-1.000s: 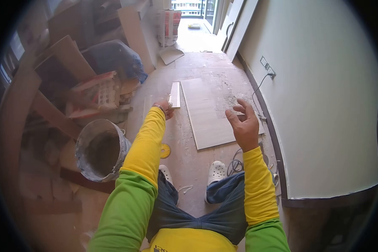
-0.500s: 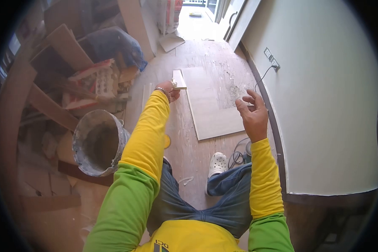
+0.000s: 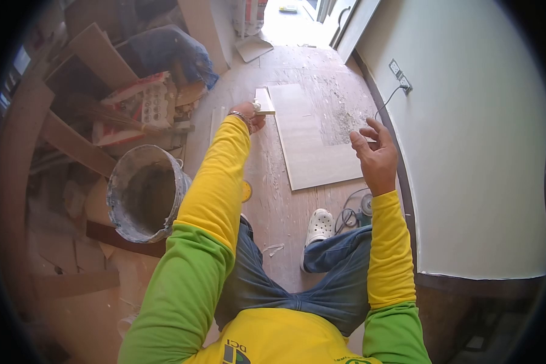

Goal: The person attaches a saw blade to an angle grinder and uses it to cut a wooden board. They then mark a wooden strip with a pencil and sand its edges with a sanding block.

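Observation:
A short, pale flat strip (image 3: 264, 103) with a whitish lump on it is gripped by my left hand (image 3: 249, 115), whose fingers close round its near end. My right hand (image 3: 378, 155) is raised near the wall, fingers curled and apart, with nothing visible in it. Between and beyond the hands lies an L-shaped pale board (image 3: 312, 164) flat on the floor. Left of my left forearm stands a bucket (image 3: 145, 194) with a smeared rim. A yellow disc (image 3: 246, 192) lies on the floor beside that forearm.
Near my white shoe (image 3: 319, 225) sits a power tool (image 3: 365, 209) with a coiled cable. A cord hangs from the wall socket (image 3: 404, 83) at right. Boards, a carton (image 3: 136, 109) and a blue plastic sheet (image 3: 176, 54) are piled at left. A doorway stands ahead.
The view has shifted slightly, so the floor and board sit higher and further right. My left hand still holds the strip. My right hand remains raised with its fingers apart.

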Motion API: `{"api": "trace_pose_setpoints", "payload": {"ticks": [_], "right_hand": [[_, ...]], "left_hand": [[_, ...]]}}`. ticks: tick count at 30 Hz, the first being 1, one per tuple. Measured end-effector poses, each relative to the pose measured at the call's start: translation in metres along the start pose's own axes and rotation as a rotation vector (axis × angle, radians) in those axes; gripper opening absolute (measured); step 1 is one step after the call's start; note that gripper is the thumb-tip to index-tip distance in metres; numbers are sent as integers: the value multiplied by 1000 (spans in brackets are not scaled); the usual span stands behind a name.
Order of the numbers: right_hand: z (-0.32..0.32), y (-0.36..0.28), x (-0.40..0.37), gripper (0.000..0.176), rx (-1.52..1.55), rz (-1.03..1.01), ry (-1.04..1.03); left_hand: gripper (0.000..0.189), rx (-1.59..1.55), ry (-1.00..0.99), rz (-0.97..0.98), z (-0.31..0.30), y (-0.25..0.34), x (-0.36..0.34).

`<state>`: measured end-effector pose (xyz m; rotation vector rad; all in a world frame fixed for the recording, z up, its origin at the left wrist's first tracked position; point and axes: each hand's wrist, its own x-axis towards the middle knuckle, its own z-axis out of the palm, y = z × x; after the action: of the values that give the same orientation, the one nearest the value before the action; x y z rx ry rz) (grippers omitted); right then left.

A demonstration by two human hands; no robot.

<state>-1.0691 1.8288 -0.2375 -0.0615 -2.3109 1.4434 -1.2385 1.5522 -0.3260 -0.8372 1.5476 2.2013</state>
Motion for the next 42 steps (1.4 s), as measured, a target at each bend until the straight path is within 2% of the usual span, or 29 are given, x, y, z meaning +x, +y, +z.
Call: {"api": "trace_pose_setpoints", "payload": {"ticks": [33, 38, 42], "right_hand": [[4, -2, -1, 53, 9, -3, -7], [-1, -2, 4, 53, -25, -43, 22], [-28, -25, 1, 51, 89, -43, 101]], "left_hand": [[24, -13, 44, -7, 3, -2, -8], [21, 105, 37, -102, -4, -47, 5], [22, 176, 61, -181, -15, -141, 27]]}}
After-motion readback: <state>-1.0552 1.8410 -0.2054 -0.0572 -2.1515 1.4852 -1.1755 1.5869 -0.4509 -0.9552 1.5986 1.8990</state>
